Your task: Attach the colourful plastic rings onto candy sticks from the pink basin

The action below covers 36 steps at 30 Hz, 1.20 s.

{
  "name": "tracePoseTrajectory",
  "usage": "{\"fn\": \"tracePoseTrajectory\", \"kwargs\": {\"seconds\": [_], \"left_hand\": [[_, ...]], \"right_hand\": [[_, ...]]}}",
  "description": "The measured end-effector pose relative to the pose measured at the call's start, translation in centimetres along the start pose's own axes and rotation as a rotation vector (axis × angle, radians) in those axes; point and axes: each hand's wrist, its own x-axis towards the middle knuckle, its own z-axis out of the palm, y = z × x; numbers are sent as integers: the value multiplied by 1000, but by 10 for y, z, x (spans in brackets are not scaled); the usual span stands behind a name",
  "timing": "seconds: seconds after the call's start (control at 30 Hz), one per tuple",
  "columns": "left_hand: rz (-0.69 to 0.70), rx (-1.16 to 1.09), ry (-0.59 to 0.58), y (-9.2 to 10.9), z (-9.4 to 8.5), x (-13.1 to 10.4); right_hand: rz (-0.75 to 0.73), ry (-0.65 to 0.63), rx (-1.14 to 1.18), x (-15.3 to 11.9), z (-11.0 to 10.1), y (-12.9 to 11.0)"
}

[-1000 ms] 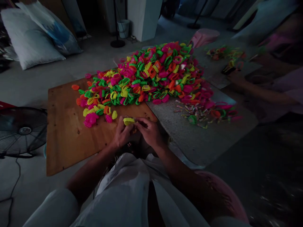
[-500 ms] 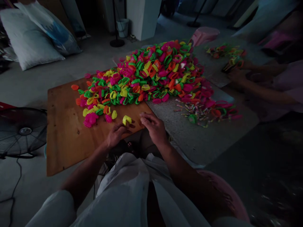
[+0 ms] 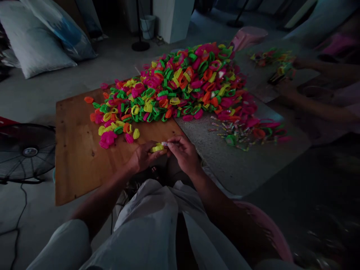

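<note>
Close in front of me, my left hand [image 3: 146, 156] is closed around a yellow plastic toy watch [image 3: 157, 147] at the near edge of the wooden board. My right hand [image 3: 183, 152] pinches a small whitish piece [image 3: 164, 144] against the right side of that watch; what kind of piece it is I cannot make out. Beyond my hands spreads a big heap of toy watches [image 3: 174, 86] in pink, green, yellow and orange. Small wrapped sticks [image 3: 234, 131] lie scattered right of the heap, with a green round piece [image 3: 230, 140] among them.
The wooden board [image 3: 75, 157] adjoins a grey speckled tabletop [image 3: 239, 168]. A floor fan [image 3: 29, 152] stands left, white sacks [image 3: 36, 41] behind it. Across on the right, another person's hands [image 3: 287, 90] work near a smaller pile [image 3: 270, 56]. A pink stool [image 3: 249, 36] stands behind.
My left hand has gripped the yellow toy watch and tilted it flatter. My right hand has come closer, and a whitish piece now shows at its fingertips, touching the watch.
</note>
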Motion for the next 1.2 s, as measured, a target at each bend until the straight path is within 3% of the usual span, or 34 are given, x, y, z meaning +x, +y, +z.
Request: {"fn": "tracePoseTrajectory", "kwargs": {"seconds": [0.2, 0.4, 0.7, 1.2], "left_hand": [[26, 23, 112, -9, 6, -2], [56, 75, 100, -10, 6, 2], [139, 82, -98, -5, 0, 5], [123, 175, -198, -4, -4, 6]], "right_hand": [[-6, -77, -118, -5, -5, 0], [8, -40, -67, -3, -5, 0], [4, -85, -151, -1, -12, -6], [-215, -138, -467, 0, -24, -15]]}}
